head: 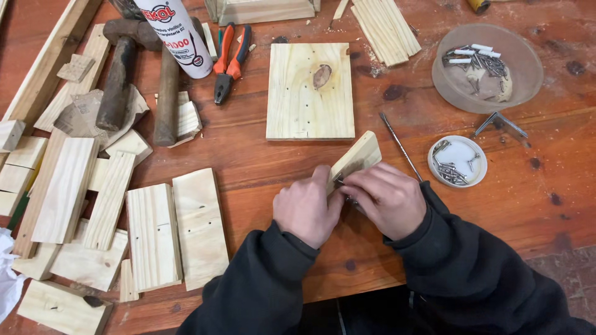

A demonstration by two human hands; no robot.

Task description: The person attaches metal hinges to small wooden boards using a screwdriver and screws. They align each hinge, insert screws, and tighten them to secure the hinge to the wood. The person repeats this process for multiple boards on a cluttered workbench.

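My left hand [306,208] and my right hand [386,197] meet over a small pale wooden piece [357,155] that lies tilted on the reddish workbench [261,167]. The left thumb presses the piece's near edge. My right fingers pinch something small and metallic against the same edge; it is mostly hidden. A pale rectangular board [310,90] with a dark knot lies just beyond the hands.
Several cut wood blocks [155,236] lie at the left. Two hammers [118,80], red-handled pliers [230,62] and a white glue tube [177,37] lie at the back left. A thin metal rod [400,146], a white lid with screws [457,161] and a clear tub of fasteners [487,65] are on the right.
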